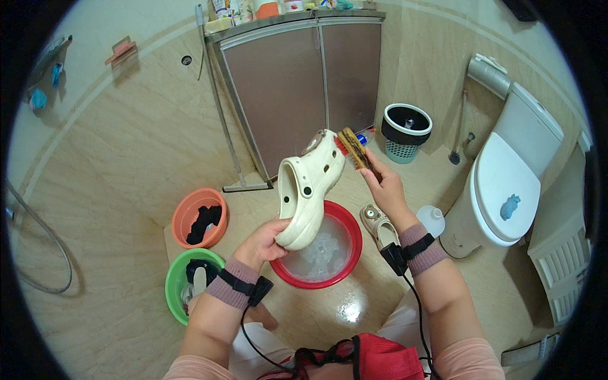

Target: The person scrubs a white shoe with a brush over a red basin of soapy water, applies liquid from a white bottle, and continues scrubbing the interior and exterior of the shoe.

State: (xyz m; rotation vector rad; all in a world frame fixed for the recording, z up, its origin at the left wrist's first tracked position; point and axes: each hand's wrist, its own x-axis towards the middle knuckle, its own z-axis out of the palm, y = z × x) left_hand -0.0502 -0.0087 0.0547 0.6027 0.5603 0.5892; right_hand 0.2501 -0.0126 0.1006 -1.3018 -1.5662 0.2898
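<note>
The left hand (266, 244) holds its grip clamped on the heel of a cream clog (307, 187), raised above the red basin (348, 253) on the floor. The right hand (386, 190) grips a wooden scrub brush (351, 149), its bristles touching the clog's toe.

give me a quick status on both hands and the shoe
Left hand grips cream clog by the heel, over red basin. Right hand holds scrub brush against the toe. Nothing in the way.

An orange basin (190, 212) and green basin (174, 278) hold dark cloth, a lined bin (406, 131) stands near the toilet (506, 183).
</note>
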